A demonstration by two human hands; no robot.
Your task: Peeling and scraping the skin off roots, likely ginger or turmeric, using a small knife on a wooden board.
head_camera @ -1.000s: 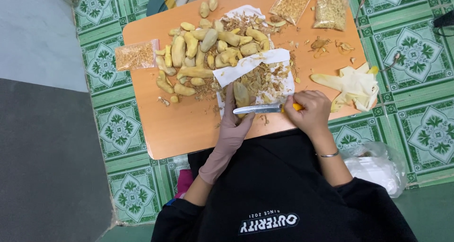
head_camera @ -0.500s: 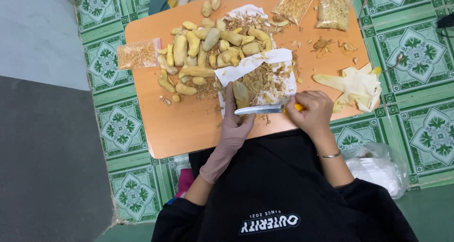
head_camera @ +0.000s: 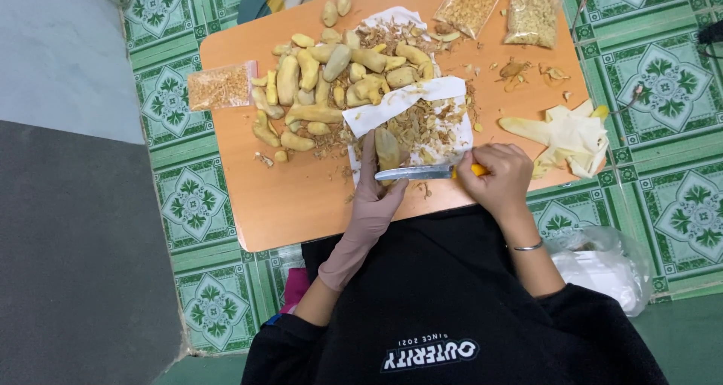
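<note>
Root piece [head_camera: 387, 149] — on the white paper at the desk's [head_camera: 301, 197] near edge, long axis pointing away from the body. Left hand [head_camera: 374, 204], gloved, fingers pinning it; right hand [head_camera: 498, 180] clenched on knife [head_camera: 422, 173], blade lying crosswise — just beside the root's near end.

The right hand [head_camera: 498, 180] hides most of the knife's yellow handle [head_camera: 479, 170] (only a stub shows).

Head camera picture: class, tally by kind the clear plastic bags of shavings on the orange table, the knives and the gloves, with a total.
Clear plastic bags of tan shavings: 3 (one at the table's left, two at the top right)
Knives with a yellow handle: 1, in the bare right hand
Gloves: 2 (pink one worn on the left hand, pale yellow one lying on the orange table)
Total: 6
</note>
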